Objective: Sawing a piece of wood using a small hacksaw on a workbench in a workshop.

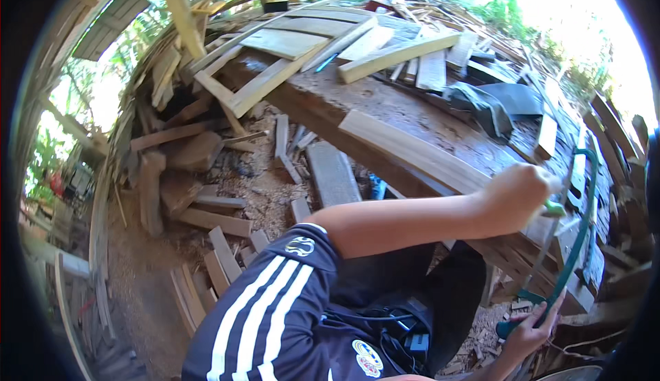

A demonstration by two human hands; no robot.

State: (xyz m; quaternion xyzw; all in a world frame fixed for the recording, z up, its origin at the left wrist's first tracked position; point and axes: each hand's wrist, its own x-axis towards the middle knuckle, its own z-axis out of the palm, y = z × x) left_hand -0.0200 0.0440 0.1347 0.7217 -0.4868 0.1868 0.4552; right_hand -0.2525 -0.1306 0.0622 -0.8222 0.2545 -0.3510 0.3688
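My left arm reaches across to the right over a long plank (412,148). My left hand (519,195) is closed in a fist, slightly blurred, around a bright green handle (554,209); the rest of that tool is hidden or too thin to make out. Right beside it stands a bow saw (588,209) with a dark green frame, its thin blade passing close to my left fist. At the saw's lower end, by its handle (507,329), my right hand (531,331) grips the frame with its fingers partly wrapped round.
A thick wooden beam (309,106) serves as a bench, bearing a panelled wooden frame (265,85), a light batten (399,56) and dark cloth (481,109). Offcuts and sawdust (258,168) cover the ground to the left. More boards (622,130) lean at the right.
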